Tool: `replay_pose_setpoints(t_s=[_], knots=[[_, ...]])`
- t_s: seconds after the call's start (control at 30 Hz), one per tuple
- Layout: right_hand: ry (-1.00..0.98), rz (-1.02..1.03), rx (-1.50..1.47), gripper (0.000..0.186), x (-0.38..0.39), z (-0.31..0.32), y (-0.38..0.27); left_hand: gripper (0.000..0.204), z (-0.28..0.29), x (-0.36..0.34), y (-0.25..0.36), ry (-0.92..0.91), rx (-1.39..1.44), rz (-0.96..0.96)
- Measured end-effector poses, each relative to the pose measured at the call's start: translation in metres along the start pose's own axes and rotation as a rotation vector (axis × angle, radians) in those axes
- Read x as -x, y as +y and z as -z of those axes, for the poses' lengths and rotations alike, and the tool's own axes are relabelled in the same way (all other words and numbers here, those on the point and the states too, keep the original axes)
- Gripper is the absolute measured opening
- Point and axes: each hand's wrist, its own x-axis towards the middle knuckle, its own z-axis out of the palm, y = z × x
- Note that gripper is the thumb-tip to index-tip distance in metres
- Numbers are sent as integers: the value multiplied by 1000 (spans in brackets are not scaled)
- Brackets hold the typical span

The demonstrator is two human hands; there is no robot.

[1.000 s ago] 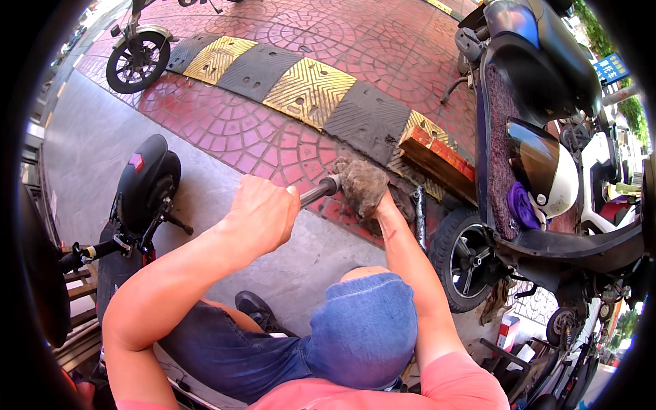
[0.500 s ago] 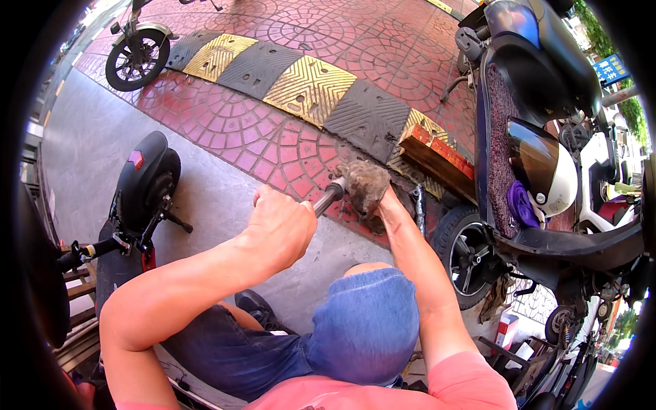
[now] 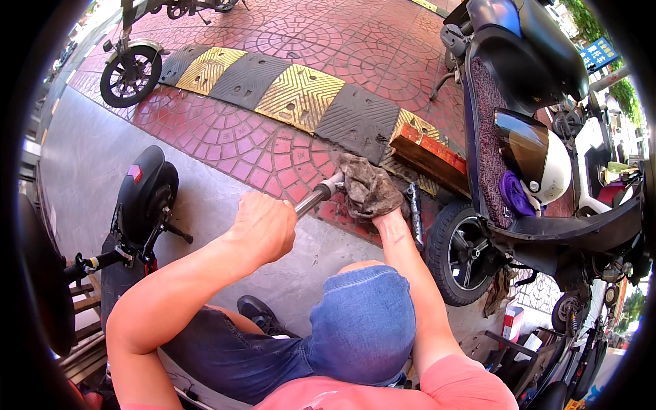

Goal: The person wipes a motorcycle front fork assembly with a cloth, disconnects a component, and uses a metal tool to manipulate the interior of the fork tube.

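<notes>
Grey metal gives the tube (image 3: 311, 202) a dull shine where it comes out of the left hand (image 3: 265, 229), whose fingers are wrapped tightly round its near end. From that fist its long axis slants away from the body and to the right, to a pale collar (image 3: 335, 183) touching the grimy brown rag (image 3: 367, 184). The right hand (image 3: 387, 220) is nearer this far end; the rag hides its fingers, so I cannot tell how tightly they close. The tube is held above the edge where the grey floor (image 3: 198, 215) meets the red paving (image 3: 236, 147). Right of the rag, near that same edge, lies a silver-and-black rod (image 3: 415, 213), between the right forearm and the scooter wheel (image 3: 459, 254). Beyond, an orange-topped timber (image 3: 437, 154) lies against the striped ramp (image 3: 355, 116).
</notes>
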Motion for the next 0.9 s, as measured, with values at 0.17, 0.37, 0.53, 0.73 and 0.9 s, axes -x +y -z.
replay_pose_setpoints(t_s=[0.17, 0.37, 0.53, 0.73, 0.9], knots=[[-23, 53, 756, 24, 1, -2, -13, 16, 5, 1, -7, -21, 32, 11], [-2, -96, 71, 17, 21, -21, 57, 13, 10, 0, 9, 6, -30, -17], [-143, -239, -162, 8, 7, -13, 19, 11, 13, 4, 18, -59, -105, -31], [-498, -248, -156, 9, -17, 18, -2, 11, 17, 5, 29, -42, -115, -68], [-647, -266, 169, 15, -26, 22, -24, 11, 20, 7, 31, -12, -105, -74]])
